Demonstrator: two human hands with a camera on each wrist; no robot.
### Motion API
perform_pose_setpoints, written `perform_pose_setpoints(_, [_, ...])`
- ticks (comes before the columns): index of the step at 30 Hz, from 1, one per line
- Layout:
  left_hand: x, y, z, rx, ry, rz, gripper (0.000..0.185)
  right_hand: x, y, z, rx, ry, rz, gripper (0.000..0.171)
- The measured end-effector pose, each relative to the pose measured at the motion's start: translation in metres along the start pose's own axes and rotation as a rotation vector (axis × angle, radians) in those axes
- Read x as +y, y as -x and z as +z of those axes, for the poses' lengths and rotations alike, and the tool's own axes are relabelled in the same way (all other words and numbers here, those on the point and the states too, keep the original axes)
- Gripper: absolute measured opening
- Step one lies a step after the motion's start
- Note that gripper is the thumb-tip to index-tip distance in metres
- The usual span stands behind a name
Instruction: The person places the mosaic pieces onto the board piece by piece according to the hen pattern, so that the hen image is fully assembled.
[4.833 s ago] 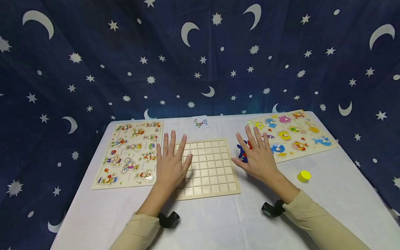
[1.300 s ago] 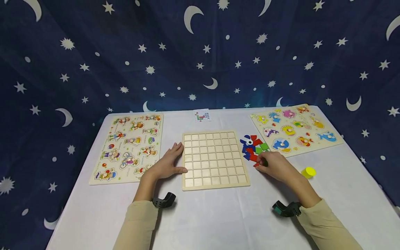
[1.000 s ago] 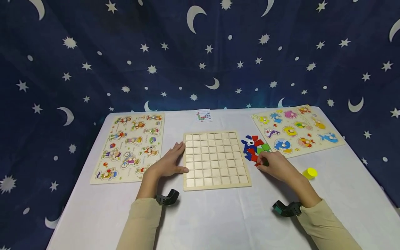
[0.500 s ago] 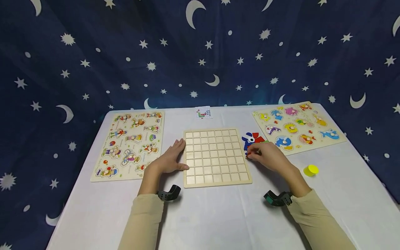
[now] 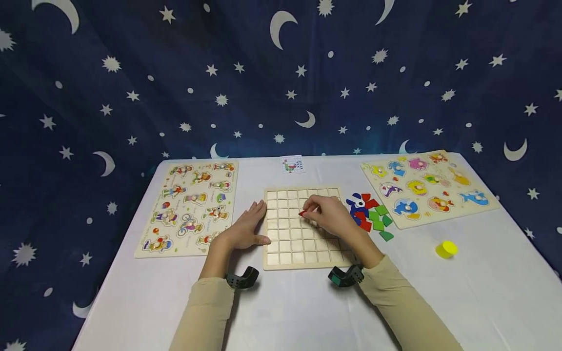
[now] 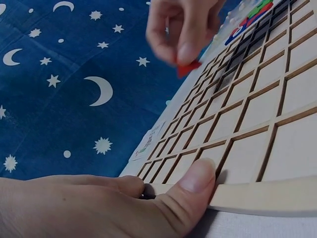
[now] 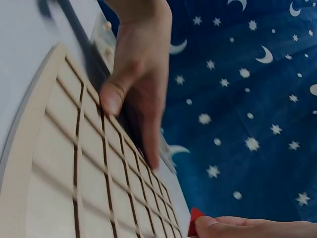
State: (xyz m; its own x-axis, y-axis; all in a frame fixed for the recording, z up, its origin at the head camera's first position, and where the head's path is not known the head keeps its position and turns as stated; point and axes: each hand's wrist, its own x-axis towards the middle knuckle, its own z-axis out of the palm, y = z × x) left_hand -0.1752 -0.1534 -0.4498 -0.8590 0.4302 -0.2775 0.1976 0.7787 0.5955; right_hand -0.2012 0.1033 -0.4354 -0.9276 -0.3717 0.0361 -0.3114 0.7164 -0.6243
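Over the middle of the wooden grid board, my right hand pinches a small red tile between thumb and fingertips. The tile is held above the squares, and a pointed corner of it shows in the right wrist view. My left hand rests at the board's left edge with its fingers extended. Its thumb lies on the rim. Right of the board is a loose pile of red, green and blue tiles, with a round white piece among the blue ones.
A puzzle board with figures lies at the left, and a sea-animal puzzle board lies at the back right. Behind the grid board is a small pattern card. A yellow cylinder stands on the right. Starry blue cloth hangs behind the table.
Both hands were spread over the table at first. My left hand moved to the grid board's edge. My right hand went to the tile pile, then moved left over the board with a red tile.
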Motion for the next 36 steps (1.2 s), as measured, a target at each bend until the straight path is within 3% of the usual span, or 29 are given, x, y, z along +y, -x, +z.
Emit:
perform_pose_setpoints(13, [0.002, 0.002, 0.013, -0.008, 0.004, 0.029, 0.102, -0.016, -0.019, 0.054, 0.083, -0.169, -0.003, 0.012])
perform_pose_setpoints(26, [0.003, 0.004, 0.001, -0.004, -0.005, 0.017, 0.101, -0.017, -0.029, 0.071, 0.137, -0.112, -0.106, 0.010])
perform_pose_setpoints(36, [0.001, 0.000, -0.002, -0.007, 0.007, 0.017, 0.100, -0.014, -0.033, 0.076, 0.157, -0.028, -0.117, 0.022])
